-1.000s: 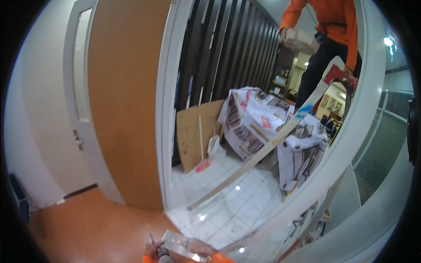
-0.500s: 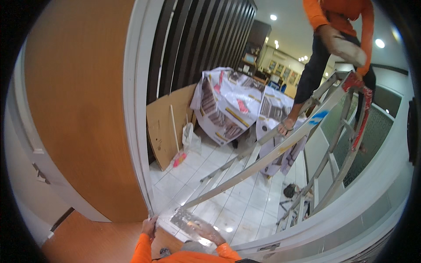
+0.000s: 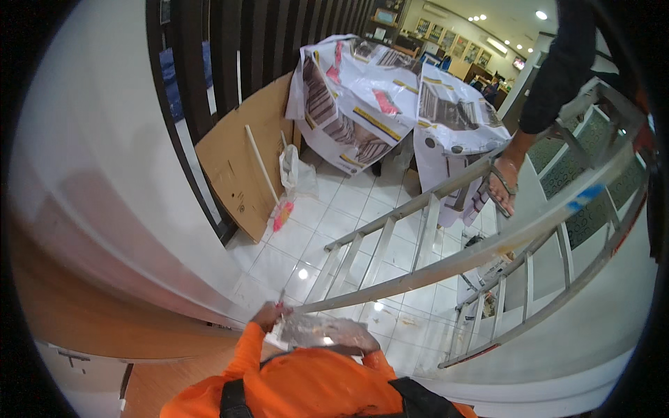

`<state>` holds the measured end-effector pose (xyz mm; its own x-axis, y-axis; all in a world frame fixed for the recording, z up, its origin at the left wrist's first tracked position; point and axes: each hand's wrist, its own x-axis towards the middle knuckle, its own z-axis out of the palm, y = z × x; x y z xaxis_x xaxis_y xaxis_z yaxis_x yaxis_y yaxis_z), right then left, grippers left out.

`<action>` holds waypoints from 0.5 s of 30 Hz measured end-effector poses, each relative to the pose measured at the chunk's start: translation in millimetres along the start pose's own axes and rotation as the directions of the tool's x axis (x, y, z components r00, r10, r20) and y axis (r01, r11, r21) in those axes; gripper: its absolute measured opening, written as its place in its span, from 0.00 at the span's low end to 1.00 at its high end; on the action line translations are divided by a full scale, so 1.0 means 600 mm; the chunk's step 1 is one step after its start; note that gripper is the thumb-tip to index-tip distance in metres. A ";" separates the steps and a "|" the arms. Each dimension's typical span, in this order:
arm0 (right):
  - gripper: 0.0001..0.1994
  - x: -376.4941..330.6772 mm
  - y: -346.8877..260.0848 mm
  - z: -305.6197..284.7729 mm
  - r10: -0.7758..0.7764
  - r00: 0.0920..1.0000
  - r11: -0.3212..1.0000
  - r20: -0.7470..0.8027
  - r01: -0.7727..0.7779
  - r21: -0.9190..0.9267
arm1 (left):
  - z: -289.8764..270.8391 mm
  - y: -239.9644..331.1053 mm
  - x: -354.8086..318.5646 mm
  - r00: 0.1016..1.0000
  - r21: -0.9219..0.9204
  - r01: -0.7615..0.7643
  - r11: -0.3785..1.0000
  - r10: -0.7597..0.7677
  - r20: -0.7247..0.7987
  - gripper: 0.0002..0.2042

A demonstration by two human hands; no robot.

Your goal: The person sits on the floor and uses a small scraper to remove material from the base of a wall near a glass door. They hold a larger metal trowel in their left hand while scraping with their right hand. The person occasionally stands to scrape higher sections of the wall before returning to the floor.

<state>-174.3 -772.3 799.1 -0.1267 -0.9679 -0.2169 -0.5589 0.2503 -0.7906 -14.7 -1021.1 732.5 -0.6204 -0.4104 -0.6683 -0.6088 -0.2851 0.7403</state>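
Observation:
Low in front of me, my left hand (image 3: pixel 267 316) is closed around a slim tool (image 3: pixel 281 301) with a reddish part; its kind is too small to make out. My right hand (image 3: pixel 359 336) grips the right end of a flat, shiny metal plate (image 3: pixel 320 330), smeared with pale material. The plate lies level before my chest, its left end close to my left hand. Just beyond both hands is the foot of an aluminium stepladder (image 3: pixel 418 275). A co-worker's sandalled foot (image 3: pixel 506 182) stands on it, the upper body out of view.
Printed plastic sheeting (image 3: pixel 355 104) covers bulky things further back. A cardboard panel (image 3: pixel 240 164) leans against dark vertical slats (image 3: pixel 261 49), beside a white plastic bag (image 3: pixel 296 173). White tiles (image 3: pixel 300 240) cover the floor. A white wall (image 3: pixel 90 153) rises close on my left.
My view has moved forward past the door frame and tipped downward. My left hand has left the frame's foot. The ladder and co-worker now appear further right, with the co-worker's torso out of view.

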 end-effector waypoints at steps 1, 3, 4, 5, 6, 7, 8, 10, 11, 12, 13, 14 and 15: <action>0.20 0.031 0.008 -0.020 -0.001 1.000 0.999 -0.025 0.002 0.033 | -0.014 0.042 0.007 0.998 -0.060 -0.065 0.996 0.066 0.015 0.21; 0.23 0.096 0.019 -0.061 0.027 0.997 0.997 -0.079 -0.020 0.078 | -0.029 0.095 0.057 0.996 -0.030 -0.067 0.997 0.065 -0.063 0.17; 0.23 0.119 -0.001 -0.081 0.067 0.997 0.996 -0.048 -0.064 0.068 | -0.045 0.109 0.072 0.993 -0.086 -0.021 0.996 0.011 -0.121 0.17; 0.22 0.146 -0.045 -0.123 0.098 0.995 0.995 -0.022 -0.098 0.037 | -0.072 0.101 0.111 0.987 -0.114 -0.089 0.989 0.072 -0.144 0.17; 0.22 0.165 -0.057 -0.153 0.142 0.990 0.990 -0.012 -0.142 -0.003 | -0.074 0.127 0.132 0.982 -0.126 -0.037 0.991 0.013 -0.187 0.15; 0.22 0.183 -0.051 -0.167 0.124 0.992 0.992 -0.036 -0.125 -0.013 | -0.087 0.130 0.170 0.974 -0.153 -0.091 0.984 0.055 -0.222 0.14; 0.22 0.197 -0.039 -0.187 0.125 0.990 0.991 -0.073 -0.127 -0.029 | -0.090 0.148 0.201 0.963 -0.192 -0.162 0.968 0.113 -0.243 0.13; 0.22 0.239 -0.019 -0.222 0.114 0.988 0.993 -0.102 -0.116 -0.011 | -0.138 0.139 0.286 0.951 -0.228 -0.247 0.942 0.190 -0.242 0.14; 0.23 0.258 0.003 -0.238 0.131 0.985 0.991 -0.110 -0.129 0.025 | -0.141 0.170 0.308 0.967 -0.229 -0.192 0.954 0.145 -0.209 0.14; 0.23 0.285 0.016 -0.252 0.126 0.986 0.990 -0.111 -0.119 0.070 | -0.157 0.187 0.328 0.981 -0.265 -0.144 0.953 0.102 -0.168 0.14; 0.23 0.310 0.026 -0.267 0.198 0.976 0.977 -0.085 -0.189 0.102 | -0.171 0.201 0.350 0.989 -0.293 -0.096 0.951 0.059 -0.135 0.14; 0.24 0.336 0.034 -0.282 0.267 0.962 0.957 -0.060 -0.257 0.134 | -0.178 0.223 0.378 0.997 -0.291 -0.060 0.955 0.041 -0.071 0.15; 0.25 0.363 0.043 -0.296 0.331 0.943 0.932 -0.035 -0.321 0.167 | -0.186 0.248 0.408 1.000 -0.283 -0.024 0.959 0.023 -0.007 0.17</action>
<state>-362.1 -980.2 833.1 -0.3335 -0.8305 -0.4462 -0.3434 0.5478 -0.7629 -202.1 -1260.9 687.4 -0.6307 -0.4229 -0.6507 -0.4293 -0.5083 0.7465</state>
